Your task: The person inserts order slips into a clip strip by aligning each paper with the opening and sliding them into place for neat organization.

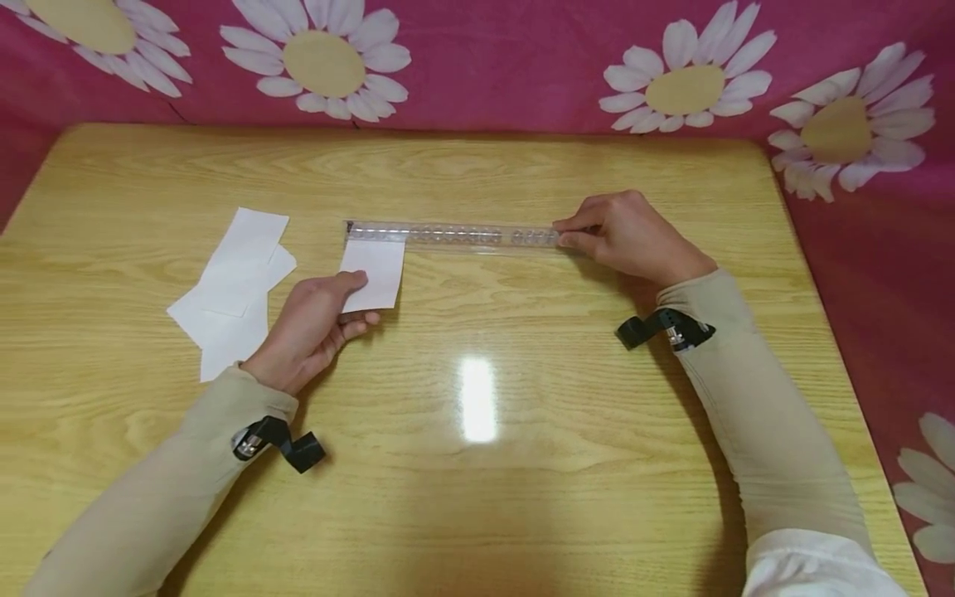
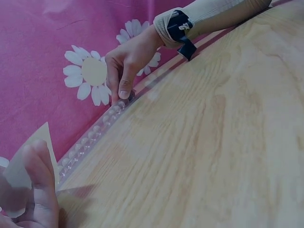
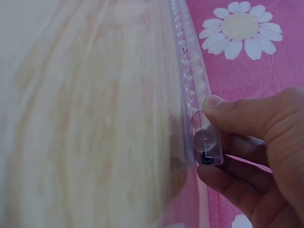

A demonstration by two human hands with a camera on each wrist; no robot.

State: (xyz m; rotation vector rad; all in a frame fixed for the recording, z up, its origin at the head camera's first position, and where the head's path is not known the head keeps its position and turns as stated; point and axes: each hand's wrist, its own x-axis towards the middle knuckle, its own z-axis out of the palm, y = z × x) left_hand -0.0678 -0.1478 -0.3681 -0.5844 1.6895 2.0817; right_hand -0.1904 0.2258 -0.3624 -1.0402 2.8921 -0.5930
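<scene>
My right hand (image 1: 630, 236) pinches the right end of a long clear plastic strip (image 1: 462, 235) lined with a row of round, see-through bumps or beads. In the right wrist view, the thumb presses the face of the strip (image 3: 195, 85) near a dark round piece at its end. My left hand (image 1: 309, 327) holds a small white piece of paper (image 1: 382, 278), thumb on top and fingers beneath. The paper's upper edge meets the strip near its left end; whether they are joined cannot be told. The left wrist view shows the paper (image 2: 16, 164) tilted up beside the strip (image 2: 92, 135).
Several white paper pieces (image 1: 239, 265) lie overlapped on the wood-grain table (image 1: 522, 497), left of my left hand. A pink cloth (image 1: 492, 66) with white daisies hangs behind the table and along its right side. Black straps (image 1: 287, 444) dangle from both sleeves.
</scene>
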